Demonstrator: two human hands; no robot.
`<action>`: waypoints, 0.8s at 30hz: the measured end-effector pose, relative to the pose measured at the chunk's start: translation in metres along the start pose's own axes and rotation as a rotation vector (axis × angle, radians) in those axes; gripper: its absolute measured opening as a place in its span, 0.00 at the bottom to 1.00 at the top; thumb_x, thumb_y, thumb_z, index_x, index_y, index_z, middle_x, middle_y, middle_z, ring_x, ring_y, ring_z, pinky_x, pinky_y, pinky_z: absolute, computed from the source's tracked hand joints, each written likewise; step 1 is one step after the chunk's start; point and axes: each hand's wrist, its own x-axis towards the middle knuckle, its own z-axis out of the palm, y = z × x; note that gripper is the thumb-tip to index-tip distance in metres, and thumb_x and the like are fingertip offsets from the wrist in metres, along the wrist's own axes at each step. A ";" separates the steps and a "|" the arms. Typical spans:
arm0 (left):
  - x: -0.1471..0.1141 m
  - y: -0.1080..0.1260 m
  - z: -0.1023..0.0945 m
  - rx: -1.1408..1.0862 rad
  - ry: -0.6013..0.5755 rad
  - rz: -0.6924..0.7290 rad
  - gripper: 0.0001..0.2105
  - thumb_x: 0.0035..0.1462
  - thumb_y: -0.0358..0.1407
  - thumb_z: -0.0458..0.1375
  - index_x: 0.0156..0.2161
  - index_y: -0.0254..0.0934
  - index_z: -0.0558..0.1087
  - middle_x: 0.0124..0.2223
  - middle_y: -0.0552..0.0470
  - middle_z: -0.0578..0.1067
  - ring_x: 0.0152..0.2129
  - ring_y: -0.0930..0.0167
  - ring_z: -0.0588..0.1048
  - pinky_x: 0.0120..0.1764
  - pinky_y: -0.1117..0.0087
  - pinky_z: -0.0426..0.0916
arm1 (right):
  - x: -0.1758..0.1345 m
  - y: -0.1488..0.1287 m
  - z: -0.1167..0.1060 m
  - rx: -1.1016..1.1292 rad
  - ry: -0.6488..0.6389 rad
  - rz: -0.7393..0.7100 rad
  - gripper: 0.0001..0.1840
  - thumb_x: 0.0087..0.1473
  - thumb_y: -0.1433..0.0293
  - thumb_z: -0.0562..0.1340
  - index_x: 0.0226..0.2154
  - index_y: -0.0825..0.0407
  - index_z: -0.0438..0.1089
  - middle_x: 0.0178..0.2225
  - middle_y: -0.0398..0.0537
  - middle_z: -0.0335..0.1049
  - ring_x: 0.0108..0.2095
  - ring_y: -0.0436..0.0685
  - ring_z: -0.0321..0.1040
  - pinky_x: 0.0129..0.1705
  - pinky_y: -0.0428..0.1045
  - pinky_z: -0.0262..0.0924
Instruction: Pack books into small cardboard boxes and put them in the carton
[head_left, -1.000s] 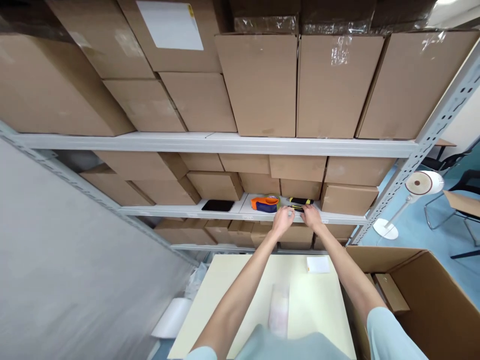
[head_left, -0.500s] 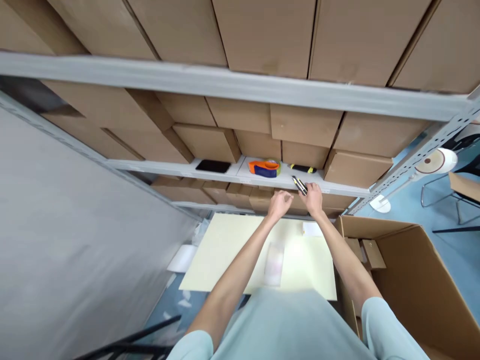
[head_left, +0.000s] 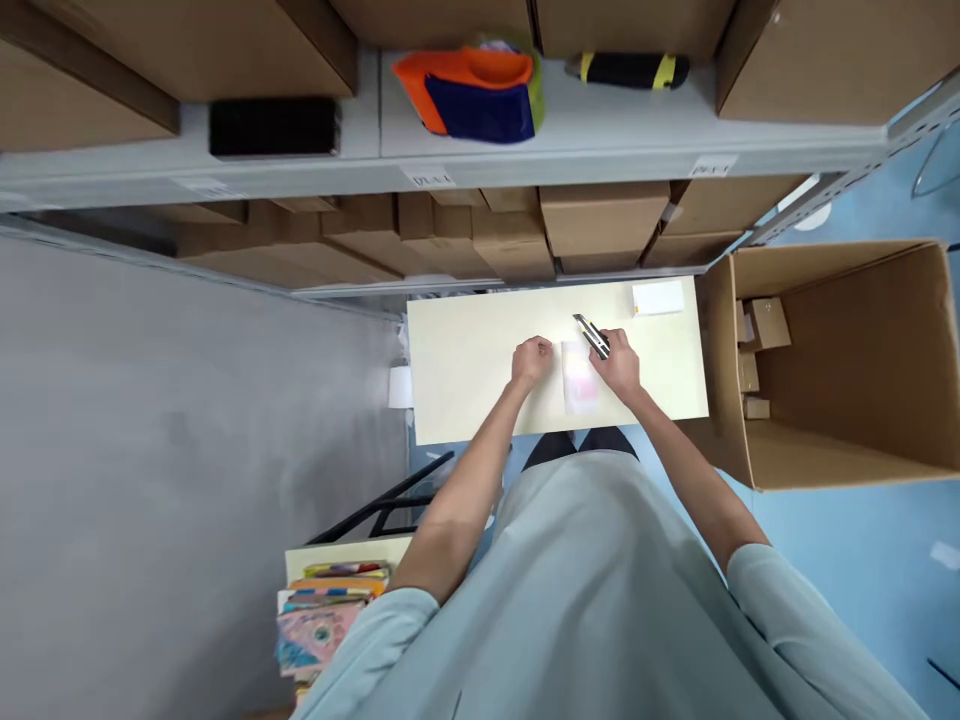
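My right hand is closed around a black-and-silver utility knife, whose tip points up and to the left. Below the knife, a pale pinkish flat packet rests on the cream table board; glare blurs its print. My left hand is just left of the packet, with its fingers curled together. Whatever those fingers may hold is too small or hidden to make out. Toward the board's back right lies a small white box.
The shelf behind carries a dark phone-like slab, an orange-and-blue tape dispenser and a yellow-and-black knife. A large open carton with small boxes stands at right. Colourful books are stacked at lower left.
My view has tilted down, bringing the board, carton and book stack more into sight. Both hands have come down from the shelf edge toward the packet, the utility knife still in the right.
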 end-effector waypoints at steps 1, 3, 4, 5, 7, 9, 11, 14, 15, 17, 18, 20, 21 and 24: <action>0.000 -0.010 0.003 0.012 -0.014 -0.006 0.11 0.61 0.28 0.60 0.43 0.41 0.83 0.46 0.48 0.86 0.45 0.63 0.82 0.53 0.65 0.73 | -0.007 -0.001 0.011 -0.004 -0.027 0.023 0.24 0.66 0.64 0.60 0.62 0.53 0.70 0.60 0.57 0.71 0.51 0.66 0.75 0.51 0.56 0.73; 0.004 -0.026 0.007 0.040 -0.039 0.001 0.10 0.62 0.28 0.60 0.42 0.41 0.83 0.47 0.47 0.86 0.45 0.62 0.82 0.52 0.65 0.73 | -0.019 -0.003 0.030 -0.017 -0.072 0.064 0.23 0.67 0.64 0.61 0.62 0.51 0.70 0.59 0.56 0.72 0.50 0.66 0.76 0.51 0.56 0.73; 0.007 -0.032 0.008 0.055 -0.051 0.007 0.09 0.63 0.29 0.60 0.42 0.41 0.83 0.47 0.46 0.86 0.45 0.61 0.82 0.51 0.65 0.73 | -0.024 -0.005 0.039 -0.027 -0.089 0.084 0.24 0.67 0.64 0.60 0.62 0.51 0.69 0.59 0.56 0.73 0.50 0.66 0.76 0.51 0.56 0.73; 0.012 -0.037 0.009 0.069 -0.062 0.013 0.09 0.64 0.30 0.59 0.42 0.41 0.82 0.47 0.46 0.86 0.46 0.61 0.82 0.51 0.65 0.72 | -0.028 -0.006 0.047 -0.036 -0.102 0.104 0.24 0.67 0.64 0.60 0.63 0.50 0.69 0.59 0.56 0.73 0.50 0.66 0.76 0.50 0.56 0.73; 0.023 -0.045 0.011 0.092 -0.084 0.020 0.08 0.66 0.32 0.59 0.41 0.41 0.82 0.47 0.46 0.86 0.45 0.61 0.81 0.50 0.66 0.72 | -0.032 -0.011 0.062 -0.054 -0.116 0.141 0.25 0.68 0.64 0.60 0.65 0.50 0.68 0.59 0.56 0.72 0.50 0.66 0.76 0.50 0.56 0.74; 0.035 -0.049 0.012 0.110 -0.095 0.019 0.07 0.67 0.36 0.59 0.41 0.41 0.81 0.46 0.47 0.86 0.45 0.62 0.81 0.49 0.67 0.72 | -0.034 -0.016 0.075 -0.067 -0.126 0.173 0.26 0.69 0.64 0.59 0.66 0.48 0.67 0.61 0.56 0.71 0.51 0.66 0.76 0.50 0.57 0.74; 0.044 -0.052 0.015 0.121 -0.100 0.005 0.08 0.68 0.42 0.61 0.40 0.41 0.80 0.45 0.48 0.85 0.44 0.62 0.80 0.48 0.67 0.72 | -0.033 -0.021 0.086 -0.078 -0.137 0.195 0.26 0.70 0.63 0.58 0.67 0.48 0.67 0.62 0.56 0.69 0.50 0.66 0.77 0.50 0.57 0.74; 0.052 -0.053 0.019 0.126 -0.112 -0.025 0.10 0.67 0.46 0.63 0.38 0.42 0.78 0.45 0.48 0.85 0.43 0.62 0.80 0.47 0.65 0.72 | -0.030 -0.028 0.098 -0.107 -0.150 0.208 0.26 0.71 0.63 0.57 0.69 0.48 0.65 0.64 0.57 0.67 0.50 0.66 0.77 0.49 0.57 0.75; 0.053 -0.053 0.020 0.125 -0.117 -0.032 0.10 0.67 0.46 0.63 0.38 0.42 0.78 0.46 0.47 0.84 0.43 0.62 0.80 0.47 0.65 0.72 | -0.029 -0.031 0.101 -0.119 -0.152 0.210 0.26 0.72 0.63 0.57 0.69 0.48 0.64 0.65 0.58 0.66 0.51 0.66 0.77 0.49 0.57 0.75; 0.053 -0.053 0.021 0.121 -0.120 -0.040 0.10 0.67 0.46 0.63 0.38 0.42 0.77 0.47 0.46 0.84 0.44 0.61 0.80 0.48 0.63 0.73 | -0.029 -0.036 0.104 -0.142 -0.156 0.216 0.26 0.73 0.63 0.56 0.70 0.47 0.63 0.65 0.58 0.65 0.51 0.66 0.77 0.48 0.56 0.75; 0.053 -0.052 0.022 0.117 -0.118 -0.045 0.10 0.67 0.45 0.63 0.38 0.42 0.76 0.47 0.46 0.84 0.45 0.60 0.80 0.48 0.62 0.73 | -0.029 -0.039 0.105 -0.153 -0.157 0.216 0.26 0.73 0.64 0.56 0.70 0.47 0.63 0.65 0.59 0.65 0.51 0.65 0.77 0.48 0.56 0.75; 0.053 -0.051 0.023 0.108 -0.105 -0.064 0.10 0.66 0.46 0.64 0.39 0.41 0.76 0.47 0.45 0.83 0.46 0.58 0.80 0.50 0.60 0.73 | -0.030 -0.044 0.106 -0.173 -0.151 0.211 0.26 0.74 0.65 0.55 0.70 0.47 0.62 0.65 0.59 0.65 0.50 0.65 0.78 0.48 0.55 0.75; 0.052 -0.050 0.023 0.105 -0.098 -0.077 0.10 0.66 0.46 0.64 0.39 0.41 0.76 0.47 0.44 0.83 0.46 0.58 0.79 0.50 0.59 0.72 | -0.031 -0.047 0.105 -0.184 -0.149 0.204 0.26 0.74 0.66 0.55 0.70 0.47 0.63 0.65 0.59 0.65 0.50 0.65 0.78 0.47 0.55 0.75; 0.051 -0.046 0.023 0.104 -0.090 -0.103 0.11 0.66 0.47 0.64 0.38 0.41 0.76 0.46 0.45 0.83 0.47 0.58 0.79 0.52 0.60 0.72 | -0.035 -0.054 0.105 -0.219 -0.156 0.191 0.25 0.74 0.69 0.54 0.70 0.48 0.62 0.64 0.61 0.65 0.51 0.65 0.78 0.47 0.55 0.76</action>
